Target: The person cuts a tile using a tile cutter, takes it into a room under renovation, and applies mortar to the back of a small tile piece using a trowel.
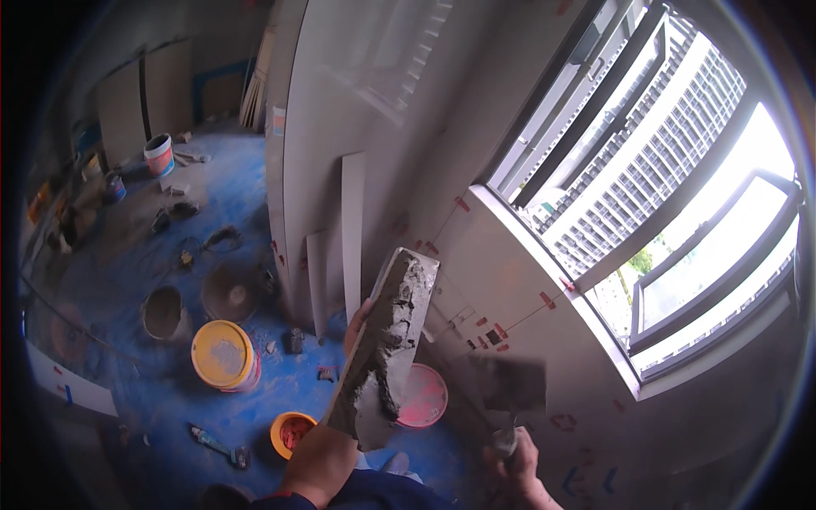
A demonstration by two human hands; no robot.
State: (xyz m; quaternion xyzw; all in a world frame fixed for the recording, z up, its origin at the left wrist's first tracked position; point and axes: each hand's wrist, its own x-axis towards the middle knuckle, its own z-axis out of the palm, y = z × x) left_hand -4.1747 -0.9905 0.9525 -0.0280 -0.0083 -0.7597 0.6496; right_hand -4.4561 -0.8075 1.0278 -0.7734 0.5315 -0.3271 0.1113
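Note:
My left hand [321, 463] is closed around the lower end of a long narrow tile strip [422, 276], tilted up and away from me. More skin shows at the strip's left edge, partly hidden behind it. Wet grey mortar [374, 395] covers much of the face, thick and lumpy along the middle. To the right, my right hand [520, 463] grips the handle of a putty knife [514, 382] with a broad grey blade. The blade is raised, apart from the strip, and slightly blurred.
A yellow-lidded bucket [223, 353], a pink round lid [422, 395] and a small yellow bucket [293, 433] with red bits stand on the blue floor. An angle grinder [219, 446] lies at left. Pale boards [351, 229] lean by the wall. An open window [646, 187] is upper right.

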